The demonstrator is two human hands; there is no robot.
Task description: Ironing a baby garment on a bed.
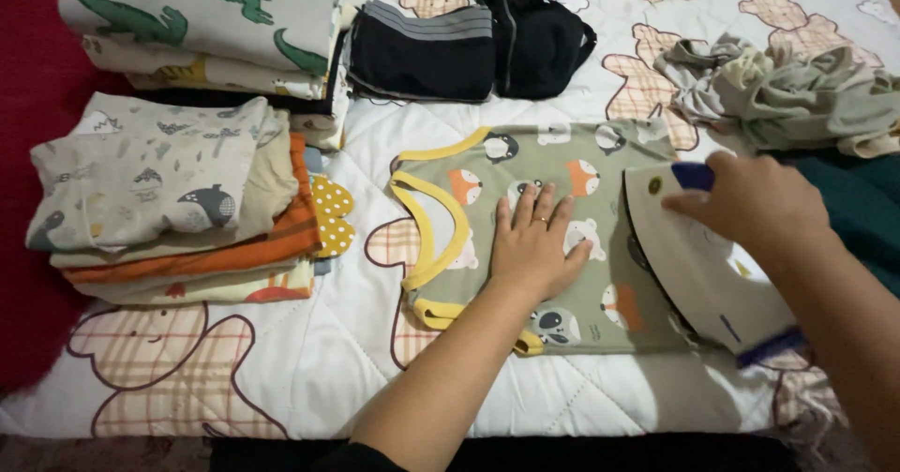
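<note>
A small green sleeveless shirt (562, 167) with animal prints and yellow trim lies flat on a white quilt (309, 359) with bear patterns. My left hand (536, 242) presses flat on the shirt's middle, fingers spread. My right hand (755, 200) grips the handle of a white clothes iron (698, 270) with blue parts. The iron rests on the shirt's right side.
Folded clothes are stacked at the left (169, 200) and far left (206, 22). Dark folded garments (427, 50) and a black item (539, 31) lie at the back. A crumpled grey-green pile (797, 97) sits at the right. A red blanket (28, 88) edges the left.
</note>
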